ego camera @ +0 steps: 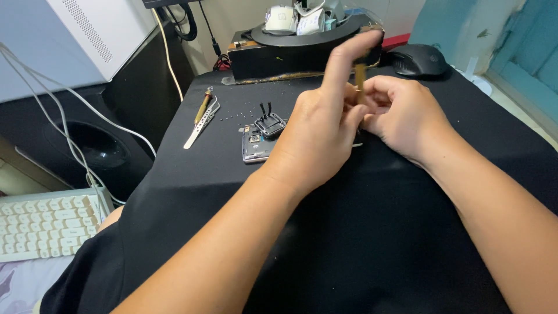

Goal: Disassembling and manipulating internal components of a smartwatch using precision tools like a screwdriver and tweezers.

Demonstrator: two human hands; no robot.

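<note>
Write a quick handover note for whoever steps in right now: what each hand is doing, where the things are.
Left hand: over the opened phone, index finger raised, blurred.
Right hand: pinching a thin brass-coloured tool, upright.
Phone lies back-off on the black cloth; small black bracket sits on it.
Tweezers lie left of it, untouched.
Phone is open; the hands hide the work spot.

Black-clothed table (360, 244), pale wall (35, 52), blue window frame (523, 46).
</note>
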